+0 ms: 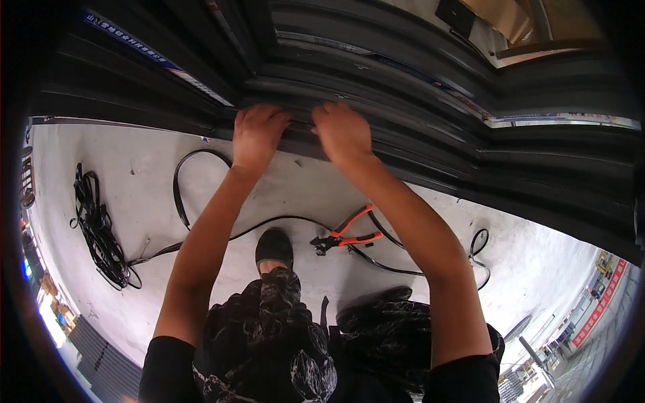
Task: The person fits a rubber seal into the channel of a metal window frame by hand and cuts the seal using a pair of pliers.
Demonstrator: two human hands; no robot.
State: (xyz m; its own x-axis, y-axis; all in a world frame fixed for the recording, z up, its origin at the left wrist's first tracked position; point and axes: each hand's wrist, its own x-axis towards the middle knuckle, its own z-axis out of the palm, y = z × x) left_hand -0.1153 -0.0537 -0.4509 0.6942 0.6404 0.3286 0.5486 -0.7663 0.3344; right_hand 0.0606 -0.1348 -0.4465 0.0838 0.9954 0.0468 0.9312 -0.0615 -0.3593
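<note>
A dark grey ribbed metal frame (410,124) crosses the upper part of the head view. Both of my hands are at its near edge, a short gap apart. My left hand (257,131) has its fingers curled down at a corner groove, thumb towards the right. Close by, my right hand (341,131) presses bent fingers against the same edge. Both hands are closed, and what lies under the fingertips is hidden. A thin black strip (179,185) loops on the floor and passes behind my left forearm. Pliers with orange-red handles (355,228) lie spread below my right forearm.
A tangled bundle of black strip (95,225) lies on the pale floor (151,151) at left. More strip curls (480,242) beyond my right forearm. My dark shoe (274,247) stands between my arms. Brown wrapping (504,20) shows at the upper right.
</note>
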